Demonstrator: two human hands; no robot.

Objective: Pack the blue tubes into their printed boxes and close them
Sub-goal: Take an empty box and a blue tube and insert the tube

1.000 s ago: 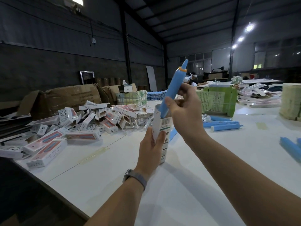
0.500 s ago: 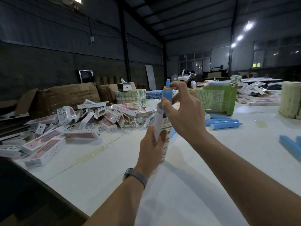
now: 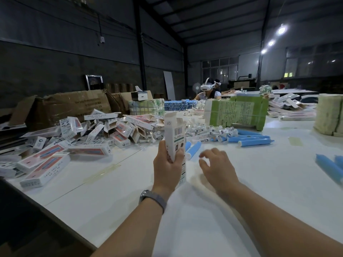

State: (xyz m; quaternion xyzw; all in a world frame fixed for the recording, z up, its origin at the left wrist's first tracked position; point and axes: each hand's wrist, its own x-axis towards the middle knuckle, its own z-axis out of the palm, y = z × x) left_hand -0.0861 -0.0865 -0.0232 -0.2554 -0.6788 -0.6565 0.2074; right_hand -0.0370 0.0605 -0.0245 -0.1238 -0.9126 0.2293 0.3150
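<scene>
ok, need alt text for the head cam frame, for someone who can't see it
A person's left hand holds a white printed box upright over a white table, top flap open, while the empty right hand hovers beside it. Loose blue tubes lie behind on the right; a pile of printed boxes sits on the left.

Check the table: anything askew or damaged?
The white printed box in the left hand is upright with its top flap open. Finished boxes lie in a jumbled heap, and the brown cardboard carton behind looks crumpled.
</scene>
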